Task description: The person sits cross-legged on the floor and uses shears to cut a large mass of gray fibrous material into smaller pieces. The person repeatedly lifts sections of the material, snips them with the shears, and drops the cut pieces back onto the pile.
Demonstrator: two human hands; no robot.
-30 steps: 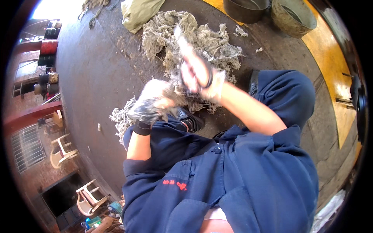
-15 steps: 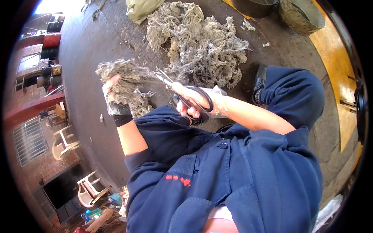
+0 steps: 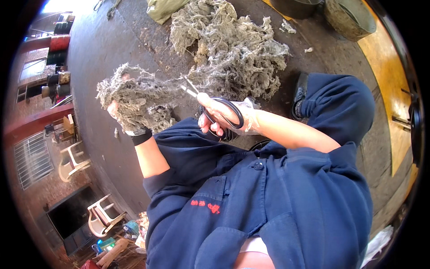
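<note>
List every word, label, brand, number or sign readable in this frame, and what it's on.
Red marks, chest of the dark blue jacket: too small and blurred to read.
Scissors in the right hand: no lettering visible.
Grey fibre in the left hand: none.
Nothing else legible.

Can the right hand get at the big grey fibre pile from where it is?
Probably yes: the right hand looks close to the grey fibre pile, and nothing solid appears between them. It is holding black-handled scissors, though, so its grip isn't free.
</note>
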